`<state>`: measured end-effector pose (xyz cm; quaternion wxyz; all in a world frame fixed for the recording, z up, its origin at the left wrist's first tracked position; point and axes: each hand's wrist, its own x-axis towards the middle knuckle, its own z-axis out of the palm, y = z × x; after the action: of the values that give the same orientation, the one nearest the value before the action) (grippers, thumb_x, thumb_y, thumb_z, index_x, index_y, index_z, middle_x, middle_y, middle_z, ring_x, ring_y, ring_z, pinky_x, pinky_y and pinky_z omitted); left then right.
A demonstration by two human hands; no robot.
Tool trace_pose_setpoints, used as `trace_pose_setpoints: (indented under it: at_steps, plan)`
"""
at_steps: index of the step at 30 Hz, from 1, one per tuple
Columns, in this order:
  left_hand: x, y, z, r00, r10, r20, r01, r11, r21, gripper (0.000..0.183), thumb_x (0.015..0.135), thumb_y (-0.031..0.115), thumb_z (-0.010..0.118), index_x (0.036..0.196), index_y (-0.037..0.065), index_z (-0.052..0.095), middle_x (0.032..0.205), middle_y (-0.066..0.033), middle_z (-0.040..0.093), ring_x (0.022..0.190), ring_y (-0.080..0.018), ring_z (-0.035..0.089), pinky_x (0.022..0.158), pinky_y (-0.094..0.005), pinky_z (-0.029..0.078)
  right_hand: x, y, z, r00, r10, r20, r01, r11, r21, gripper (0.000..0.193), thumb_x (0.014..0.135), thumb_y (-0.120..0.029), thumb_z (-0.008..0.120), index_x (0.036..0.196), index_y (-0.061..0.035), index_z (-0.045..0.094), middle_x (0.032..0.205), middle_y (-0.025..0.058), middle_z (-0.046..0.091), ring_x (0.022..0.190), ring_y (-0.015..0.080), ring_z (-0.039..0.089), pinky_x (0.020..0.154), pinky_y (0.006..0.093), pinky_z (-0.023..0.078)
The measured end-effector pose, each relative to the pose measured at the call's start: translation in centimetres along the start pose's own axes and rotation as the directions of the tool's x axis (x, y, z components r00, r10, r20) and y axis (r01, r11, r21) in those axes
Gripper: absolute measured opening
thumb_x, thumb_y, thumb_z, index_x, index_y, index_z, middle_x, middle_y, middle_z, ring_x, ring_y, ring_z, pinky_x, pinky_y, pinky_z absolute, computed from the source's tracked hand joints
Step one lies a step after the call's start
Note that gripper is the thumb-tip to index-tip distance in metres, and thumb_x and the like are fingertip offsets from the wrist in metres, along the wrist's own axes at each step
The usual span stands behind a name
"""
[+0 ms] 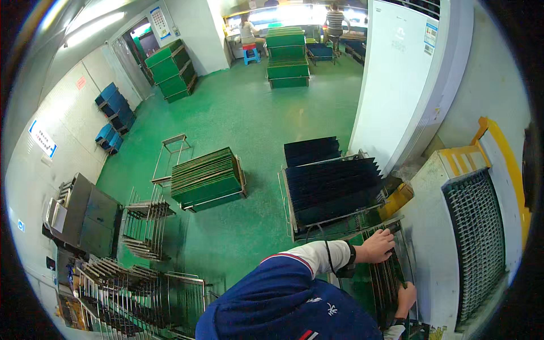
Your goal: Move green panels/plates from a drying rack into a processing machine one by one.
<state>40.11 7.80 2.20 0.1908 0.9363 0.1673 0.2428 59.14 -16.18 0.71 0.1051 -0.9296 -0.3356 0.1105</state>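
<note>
My left hand (376, 247) reaches across to the right, with a dark band round the wrist. Its fingers are curled over the far end of a thin dark board (399, 265). Closer to me, my right hand (406, 298) is closed on the near end of the same board. The board stands on edge in a metal rack (375, 283), beside several other thin upright boards. My left sleeve and blue shirt hide part of this rack.
A rack of black sheets (334, 187) stands just beyond my hands. To the right is a pale machine (433, 238) with a mesh grille. Green boards (207, 181) fill a rack mid-floor. Metal racks (144, 221) stand left. Two people (334, 22) work at a lit bench far off.
</note>
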Motion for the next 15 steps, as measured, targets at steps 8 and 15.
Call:
trace_pose_setpoints:
  at_steps: [8, 15]
  plan:
    - [-0.04, -0.31, 0.52, 0.999, 0.029, -0.042, -0.029, 1.0, 0.002, 0.028, 0.082, 0.029, 0.076, 0.095, 0.007, 0.066, 0.105, -0.0097, 0.059, 0.111, -0.0301, 0.052, 0.095, -0.0449, 0.043, 0.37, 0.95, 0.69, 1.0, -0.021, -0.006, 0.021, 1.0, -0.023, 0.035, 0.085, -0.035, 0.081, 0.103, -0.0042, 0.075, 0.101, 0.021, 0.075, 0.097, 0.0429, 0.071, 0.083, 0.0512, 0.054]
    - [-0.17, -0.24, 0.23, 0.998, 0.032, -0.047, -0.032, 0.999, 0.005, 0.028, 0.082, 0.03, 0.076, 0.095, 0.007, 0.066, 0.104, -0.0098, 0.06, 0.111, -0.0302, 0.052, 0.094, -0.0449, 0.043, 0.18, 0.33, 0.1, 1.0, -0.014, 0.015, 0.015, 0.999, -0.041, 0.032, 0.087, -0.032, 0.077, 0.106, -0.0053, 0.076, 0.104, 0.0208, 0.076, 0.099, 0.0421, 0.071, 0.086, 0.0502, 0.054]
